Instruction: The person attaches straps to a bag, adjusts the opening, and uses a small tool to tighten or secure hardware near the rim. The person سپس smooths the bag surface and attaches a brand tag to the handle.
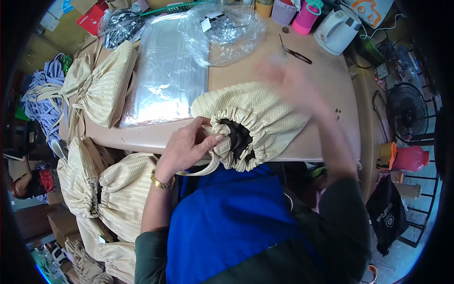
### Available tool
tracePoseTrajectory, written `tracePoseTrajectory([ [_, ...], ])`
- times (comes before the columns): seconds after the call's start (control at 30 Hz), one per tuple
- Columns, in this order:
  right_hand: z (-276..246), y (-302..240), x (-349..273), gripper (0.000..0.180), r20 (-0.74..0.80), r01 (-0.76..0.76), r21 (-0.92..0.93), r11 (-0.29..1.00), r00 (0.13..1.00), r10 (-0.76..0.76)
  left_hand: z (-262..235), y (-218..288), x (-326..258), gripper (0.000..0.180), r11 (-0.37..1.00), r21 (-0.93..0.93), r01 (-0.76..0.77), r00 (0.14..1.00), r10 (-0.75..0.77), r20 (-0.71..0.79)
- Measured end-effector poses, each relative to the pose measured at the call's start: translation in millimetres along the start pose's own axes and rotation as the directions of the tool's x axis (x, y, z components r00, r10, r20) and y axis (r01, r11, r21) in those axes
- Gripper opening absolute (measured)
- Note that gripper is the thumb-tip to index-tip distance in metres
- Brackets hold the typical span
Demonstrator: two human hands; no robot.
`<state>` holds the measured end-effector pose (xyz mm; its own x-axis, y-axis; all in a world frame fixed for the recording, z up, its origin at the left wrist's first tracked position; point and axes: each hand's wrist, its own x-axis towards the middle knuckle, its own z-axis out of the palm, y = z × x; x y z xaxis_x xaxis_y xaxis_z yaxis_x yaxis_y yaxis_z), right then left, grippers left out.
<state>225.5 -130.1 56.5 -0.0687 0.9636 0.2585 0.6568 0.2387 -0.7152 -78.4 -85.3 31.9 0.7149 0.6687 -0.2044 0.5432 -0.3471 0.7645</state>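
A cream woven drawstring bag (276, 116) lies on its side at the table's front edge, its gathered mouth facing me and its dark lining (242, 137) showing. My left hand (189, 144) is closed on the gathered rim at the left of the mouth, thumb on top. Below that hand hangs a cream strap (202, 169). My right hand (288, 80) is raised over the bag's far right side, smeared by motion, so its fingers cannot be read. Just beyond it lie dark-handled thread snips (298, 55).
Flat clear plastic sleeves (163, 71) and a crumpled clear bag (227, 38) cover the table's far left. Finished-looking cream bags (106, 85) stand at left, with more cream bags (127, 194) below the edge. A white kettle (336, 31) is at the back right, a fan (406, 111) beyond.
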Motion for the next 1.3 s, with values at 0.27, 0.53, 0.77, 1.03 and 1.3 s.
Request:
tracePoseTrajectory([
  [0.27, 48, -111, -103, 0.035, 0.218, -0.137, -0.589, 0.796, 0.922, 0.320, 25, 24, -23, 0.089, 0.990, 0.056, -0.127, 0.990, 0.124, 0.066],
  [0.53, -19, -140, -100, 0.021, -0.422, -0.174, -0.605, 0.777, 0.898, -0.128, -43, 62, -30, 0.044, 0.846, 0.428, -0.317, 0.633, 0.525, -0.569],
  [0.77, 58, -143, -97, 0.009, -0.028, 0.275, -0.434, 0.858, 0.948, -0.318, -91, 41, -16, 0.039, 0.749, 0.556, -0.361, 0.532, 0.655, -0.537],
  [1.03, 39, -10, -60, 0.028, -0.336, -0.342, 0.144, 0.929, 0.866, 0.371, -103, -71, 37, 0.027, 0.921, 0.360, -0.152, 0.901, 0.279, -0.333],
  [1.3, 108, 32, -15, 0.045, -0.009, -0.424, -0.229, 0.876, 0.901, 0.433, -78, -84, 151, 0.048, 0.962, -0.189, 0.196, 0.968, -0.221, -0.120],
])
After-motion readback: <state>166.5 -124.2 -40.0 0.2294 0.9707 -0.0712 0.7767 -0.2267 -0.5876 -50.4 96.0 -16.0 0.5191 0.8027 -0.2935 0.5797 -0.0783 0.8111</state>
